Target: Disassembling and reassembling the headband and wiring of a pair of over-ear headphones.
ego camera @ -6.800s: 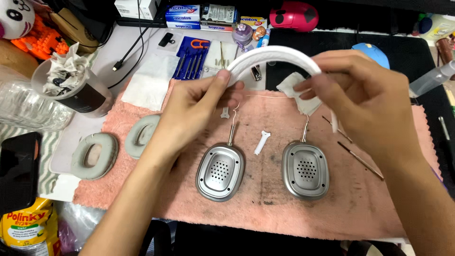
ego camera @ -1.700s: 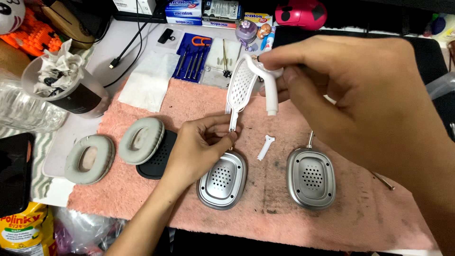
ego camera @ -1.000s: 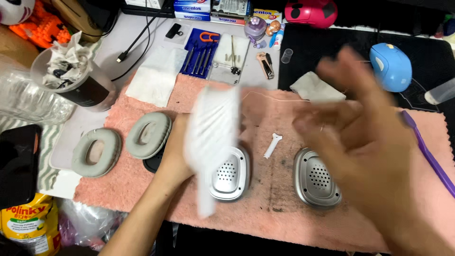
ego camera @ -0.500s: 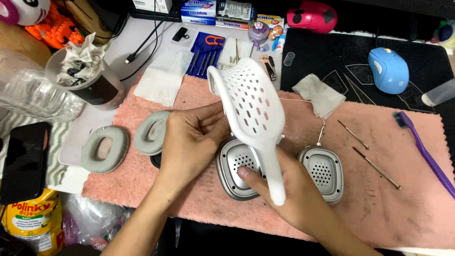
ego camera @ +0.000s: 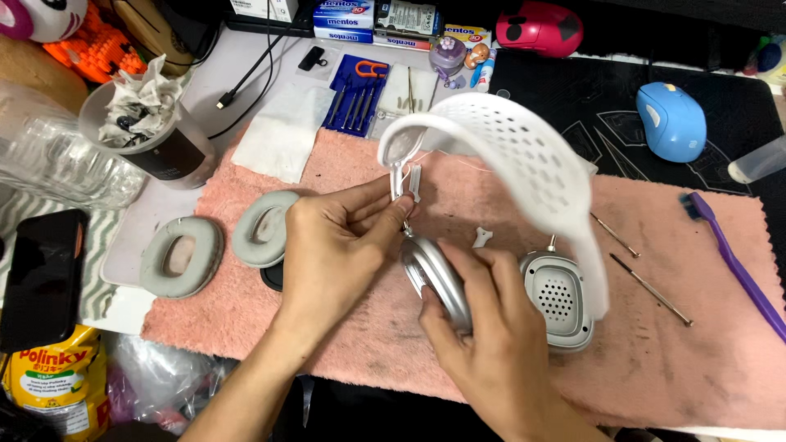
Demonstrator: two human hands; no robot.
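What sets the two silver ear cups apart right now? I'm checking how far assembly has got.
The left ear cup is tilted on edge, gripped by the right hand; the right ear cup lies flat on the pink towel, perforated face up, untouched. Both are silver ovals.

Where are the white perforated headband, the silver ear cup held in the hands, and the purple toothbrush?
white perforated headband (ego camera: 524, 151): head view, middle of its perforated arch.
silver ear cup held in the hands (ego camera: 438, 278): head view, its smooth outer shell.
purple toothbrush (ego camera: 741, 266): head view, middle of its handle.
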